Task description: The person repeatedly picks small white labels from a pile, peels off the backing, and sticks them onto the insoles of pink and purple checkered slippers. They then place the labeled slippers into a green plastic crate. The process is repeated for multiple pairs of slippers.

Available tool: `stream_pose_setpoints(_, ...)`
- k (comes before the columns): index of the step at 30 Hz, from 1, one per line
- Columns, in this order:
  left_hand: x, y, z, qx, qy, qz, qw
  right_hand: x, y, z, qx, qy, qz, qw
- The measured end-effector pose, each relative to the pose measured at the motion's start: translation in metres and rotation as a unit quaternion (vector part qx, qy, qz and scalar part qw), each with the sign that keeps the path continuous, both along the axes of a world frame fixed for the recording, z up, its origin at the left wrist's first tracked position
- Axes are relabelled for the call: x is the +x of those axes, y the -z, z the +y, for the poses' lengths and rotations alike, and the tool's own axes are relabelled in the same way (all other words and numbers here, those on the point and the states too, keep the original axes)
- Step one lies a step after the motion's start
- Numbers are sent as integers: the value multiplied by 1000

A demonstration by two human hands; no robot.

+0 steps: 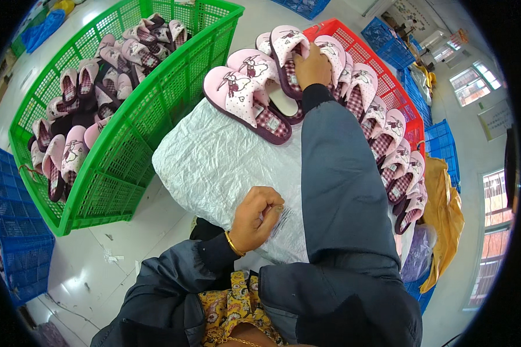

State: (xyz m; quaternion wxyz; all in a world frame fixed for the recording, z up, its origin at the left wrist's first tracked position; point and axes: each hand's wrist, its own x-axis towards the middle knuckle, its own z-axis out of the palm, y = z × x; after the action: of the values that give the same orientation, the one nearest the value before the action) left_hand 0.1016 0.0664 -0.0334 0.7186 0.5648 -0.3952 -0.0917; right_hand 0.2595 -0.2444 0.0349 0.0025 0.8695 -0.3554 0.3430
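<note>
Blue crate at 8–9 o'clock, clock read off the view centre, mostly cut off by the rim. Next to it, at 10, green mesh crate with a loose heap of slippers: pink tops, dark soles, toes every which way. Looks like bulk storage; order clearly doesn't matter in there.

White plastic sheeting covers the work surface from the centre up toward 12; can't see what's under it. Probably there to keep the slippers clean.

Left hand at 6, just below centre, over the sheeting. Fingers curled in, thumb along the index, nothing showing in it. Reads as parked.

Slipper pair at 11–12, on the sheeting, side by side, toes up and left, openings toward the wearer. Likely set down like that so the two can be compared.

Right hand at 12–1, arm at full reach, on the opening of a slipper. Fingertips hidden, so can't tell if it's pinching.

Slipper row runs 1 to 4, packed on edge along the red crate, presumably overlapped to save space. Mustard cloth hangs beyond, at 3–4.
</note>
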Motion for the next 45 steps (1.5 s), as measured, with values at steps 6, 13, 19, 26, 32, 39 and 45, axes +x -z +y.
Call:
stream_pose_setpoints(6,-3,4,-1,21,0,35,999,-41,-10,-4,-58,-35,-95,993)
stream_pose_setpoints(13,-3,13,-6,16,-63,-109,992,-211,-23,133,51,-79,-134,987)
stream_pose_setpoints(19,-9,2,-12,43,25,-176,983,-311,24,204,244,-2,-196,950)
stream_pose_setpoints(26,2,15,-18,72,22,-248,966,-386,15,231,337,-90,-244,905)
stream_pose_setpoints(32,-2,17,-20,84,12,-192,978,-504,23,150,137,75,-151,976)
stream_pose_setpoints(39,-7,20,-24,107,-31,-218,969,-644,86,15,-71,253,189,946)
stream_pose_setpoints(45,-6,18,-22,118,-36,-202,972,-632,87,11,-38,293,282,913)
